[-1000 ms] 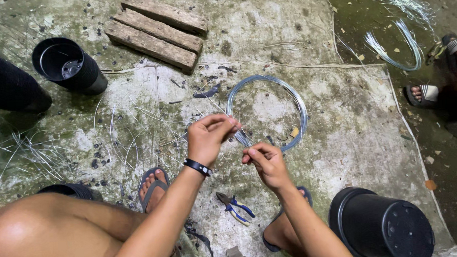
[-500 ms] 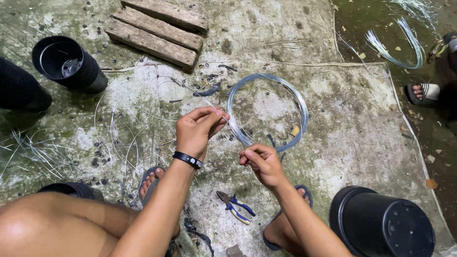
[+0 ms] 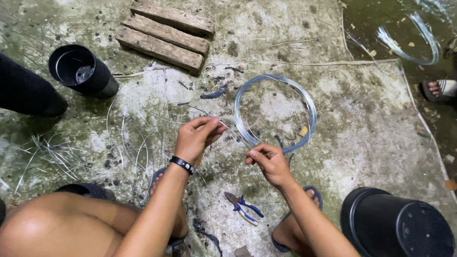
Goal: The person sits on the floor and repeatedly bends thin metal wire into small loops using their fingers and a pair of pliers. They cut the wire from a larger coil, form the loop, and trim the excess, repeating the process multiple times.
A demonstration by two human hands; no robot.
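I am looking down at my own two bare hands above a stained, mossy concrete floor (image 3: 345, 137), squatting with my knees in view. My left hand (image 3: 196, 138), with a dark band at the wrist, has its fingertips pinched together on a thin strand of wire (image 3: 227, 128) that is hard to make out against the ground. My right hand (image 3: 267, 160) sits just to the right and a little lower, its thumb and forefinger also closed on the same fine strand; the wire runs between the two hands. Just beyond my hands, lying flat on the floor, is a round coil of pale wire (image 3: 275, 112), its near edge close to my right hand. A pair of pliers (image 3: 244, 207) with blue handles lies on the floor between my feet, untouched. My feet are in sandals. To my lower right stands a black plastic pot (image 3: 398, 226), and to my upper left another black pot (image 3: 82, 71) stands open, beside a larger black cylinder at the left edge. Three weathered wooden slats (image 3: 164, 34) lie side by side at the top. Loose cut wire pieces (image 3: 55, 152) are scattered on the left. At the far right, well apart from me, another person's sandalled foot (image 3: 440, 89) shows near a second wire coil (image 3: 411, 40).
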